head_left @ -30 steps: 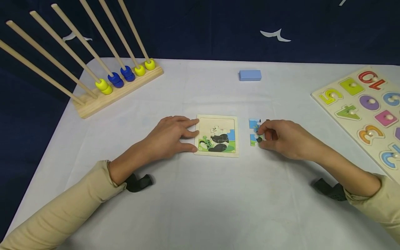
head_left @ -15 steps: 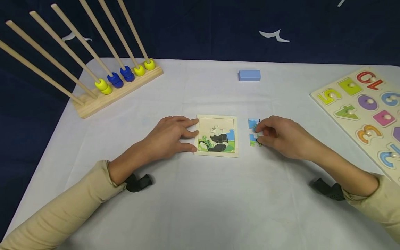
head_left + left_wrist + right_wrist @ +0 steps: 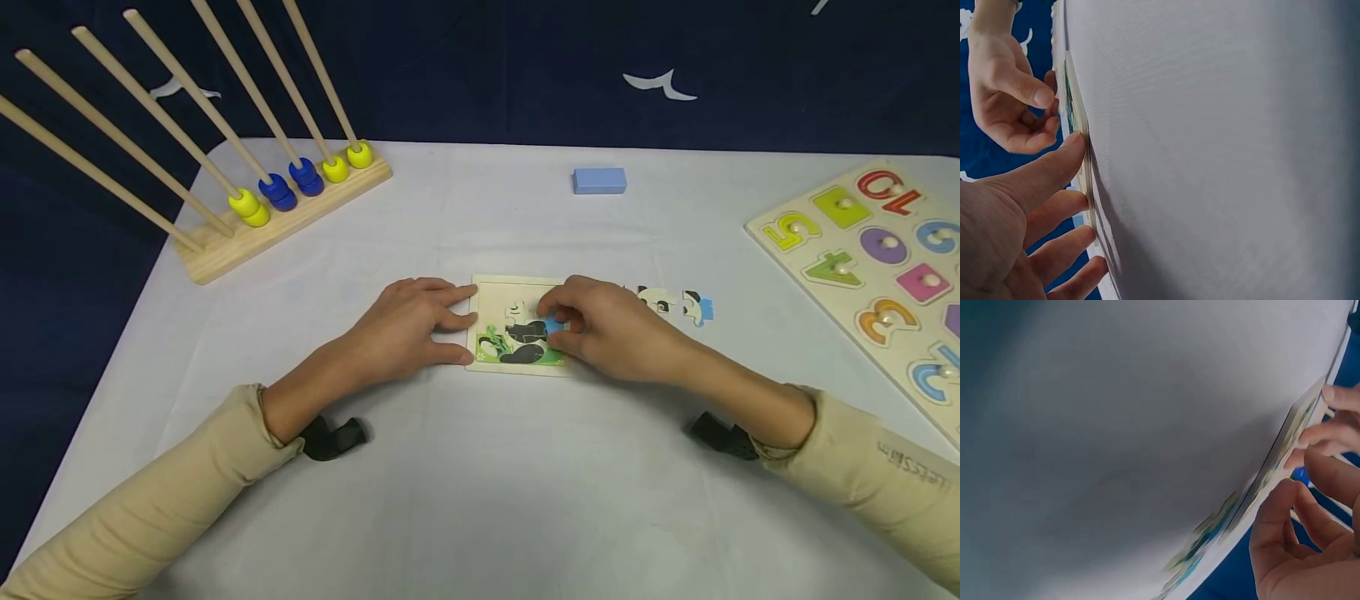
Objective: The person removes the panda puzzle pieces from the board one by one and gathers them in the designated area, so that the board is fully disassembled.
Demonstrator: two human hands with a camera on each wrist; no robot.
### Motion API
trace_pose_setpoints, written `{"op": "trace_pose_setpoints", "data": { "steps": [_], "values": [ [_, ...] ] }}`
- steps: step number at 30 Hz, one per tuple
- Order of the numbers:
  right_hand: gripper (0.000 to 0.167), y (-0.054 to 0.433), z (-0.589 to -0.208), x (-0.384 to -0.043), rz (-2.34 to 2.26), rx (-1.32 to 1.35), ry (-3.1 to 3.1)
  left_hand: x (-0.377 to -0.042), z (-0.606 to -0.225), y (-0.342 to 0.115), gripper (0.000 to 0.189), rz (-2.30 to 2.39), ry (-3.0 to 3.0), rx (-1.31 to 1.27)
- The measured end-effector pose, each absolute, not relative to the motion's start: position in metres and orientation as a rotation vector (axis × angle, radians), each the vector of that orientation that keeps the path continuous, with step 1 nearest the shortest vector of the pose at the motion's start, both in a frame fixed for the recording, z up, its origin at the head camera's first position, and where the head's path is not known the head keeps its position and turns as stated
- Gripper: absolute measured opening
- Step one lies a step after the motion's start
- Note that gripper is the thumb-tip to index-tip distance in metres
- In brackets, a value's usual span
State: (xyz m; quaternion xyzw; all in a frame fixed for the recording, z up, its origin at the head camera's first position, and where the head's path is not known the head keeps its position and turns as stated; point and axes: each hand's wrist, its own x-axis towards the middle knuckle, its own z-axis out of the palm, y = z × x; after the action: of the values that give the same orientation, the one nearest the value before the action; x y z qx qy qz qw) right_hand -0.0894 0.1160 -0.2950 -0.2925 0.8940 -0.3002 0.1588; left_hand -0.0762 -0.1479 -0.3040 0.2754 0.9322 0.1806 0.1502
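A wooden panda jigsaw puzzle [image 3: 491, 300] lies mid-table in its pale frame, its upper part bare board and its lower part filled with panda, bamboo and grass. Along the frame's left edge rest the spread fingertips of my left hand [image 3: 408, 325]; in the left wrist view, thumb and fingers line up against that edge. My right hand [image 3: 611, 325] is over the puzzle's right side, thumb and fingers curled around a small blue puzzle piece [image 3: 553, 324], mostly hidden by the fingers. Loose panda-head pieces [image 3: 697, 308] lie right of the frame, others partly hidden behind the hand.
A wooden abacus [image 3: 285, 221] with yellow and blue beads on upright rods stands at back left. A blue block [image 3: 599, 181] lies near the back edge. At right is a number-and-shape peg board [image 3: 847, 275]. Dark wrist straps [image 3: 333, 439] hang by the sleeves.
My right hand has moved left from the loose pieces to the puzzle's right side, uncovering panda-head pieces behind it. The left hand stays at the frame.
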Motion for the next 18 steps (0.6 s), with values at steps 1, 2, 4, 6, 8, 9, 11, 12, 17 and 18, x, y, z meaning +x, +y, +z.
{"op": "trace_pose_setpoints", "data": {
  "steps": [1, 2, 4, 6, 8, 9, 11, 12, 17, 18],
  "values": [
    [0.027, 0.112, -0.295, -0.09, -0.85, -0.848, 2.549, -0.076, -0.304, -0.148, 0.054, 0.516, 2.677, 0.794],
    [0.029, 0.108, -0.295, -0.09, -0.842, -0.855, 2.54, -0.076, -0.304, -0.148, 0.054, 0.514, 2.677, 0.797],
    [0.036, 0.102, -0.295, -0.09, -0.819, -0.864, 2.52, -0.077, -0.304, -0.149, 0.054, 0.512, 2.676, 0.803],
    [0.045, 0.097, -0.294, -0.092, -0.783, -0.867, 2.506, -0.077, -0.303, -0.149, 0.054, 0.51, 2.676, 0.808],
    [0.052, 0.094, -0.293, -0.093, -0.74, -0.869, 2.495, -0.077, -0.303, -0.15, 0.054, 0.507, 2.676, 0.814],
    [0.053, 0.092, -0.292, -0.094, -0.712, -0.874, 2.493, -0.077, -0.303, -0.15, 0.054, 0.506, 2.676, 0.816],
    [0.055, 0.091, -0.292, -0.095, -0.671, -0.884, 2.487, -0.077, -0.303, -0.15, 0.054, 0.5, 2.676, 0.819],
    [0.055, 0.09, -0.292, -0.096, -0.656, -0.887, 2.484, -0.077, -0.303, -0.15, 0.054, 0.499, 2.675, 0.82],
    [0.057, 0.089, -0.293, -0.097, -0.625, -0.876, 2.484, -0.077, -0.304, -0.15, 0.054, 0.514, 2.671, 0.815],
    [0.057, 0.089, -0.294, -0.097, -0.62, -0.872, 2.487, -0.077, -0.304, -0.15, 0.053, 0.517, 2.671, 0.815]
  ]
}}
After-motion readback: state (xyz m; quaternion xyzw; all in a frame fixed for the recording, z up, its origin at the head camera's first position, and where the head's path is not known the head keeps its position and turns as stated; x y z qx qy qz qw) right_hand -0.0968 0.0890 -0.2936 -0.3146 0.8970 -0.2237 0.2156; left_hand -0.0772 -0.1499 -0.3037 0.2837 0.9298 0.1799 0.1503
